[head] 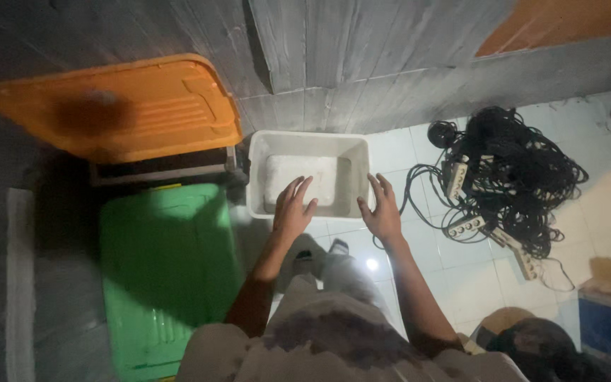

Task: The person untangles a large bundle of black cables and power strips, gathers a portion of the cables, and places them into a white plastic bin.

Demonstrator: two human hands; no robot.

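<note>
A white plastic tub point(259, 173) stands on the tiled floor below me, with a pale flat block lying on its bottom. My left hand point(293, 209) reaches over the tub's near rim, fingers spread, holding nothing. My right hand point(382, 209) hovers at the tub's near right corner, fingers apart and also empty. I cannot tell whether either hand touches the rim.
A green bin lid point(167, 269) lies left of the tub, and an orange lid point(121, 106) stands raised on a container behind it. A tangle of black cables with power strips point(503, 177) lies on the tiles to the right. A grey wall point(362, 64) runs behind the tub.
</note>
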